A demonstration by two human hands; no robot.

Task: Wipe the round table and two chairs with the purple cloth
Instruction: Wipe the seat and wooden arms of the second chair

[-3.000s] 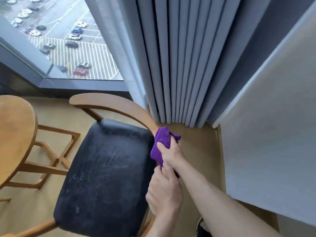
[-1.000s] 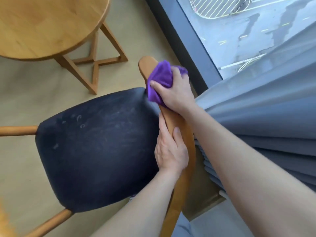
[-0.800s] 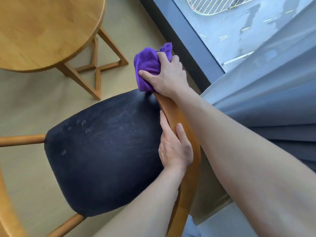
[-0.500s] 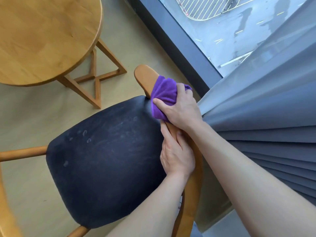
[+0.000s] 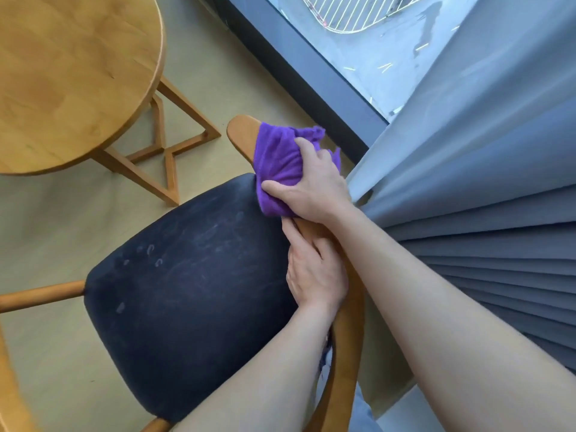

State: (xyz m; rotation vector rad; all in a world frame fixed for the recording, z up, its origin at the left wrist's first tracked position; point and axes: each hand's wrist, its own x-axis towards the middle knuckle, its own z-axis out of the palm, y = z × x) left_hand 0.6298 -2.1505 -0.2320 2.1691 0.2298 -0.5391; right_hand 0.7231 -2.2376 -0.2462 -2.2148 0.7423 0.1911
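Window corner, curtain frame right. Your right hand [image 5: 314,185] clamps purple cloth [image 5: 279,160] around chair backrest rail [image 5: 241,132], frame centre. Your left hand [image 5: 314,269] grips rail below. Cloth soft, light: keep bunched, wrap rail. Round table [image 5: 71,73] upper left.

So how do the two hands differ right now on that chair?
The right hand grips the purple cloth against the chair's wooden backrest; the left hand holds the bare rail with no cloth. The right hand sits nearer the rail's far end, the left closer to the person. Both are on the same backrest, beside the dark seat.
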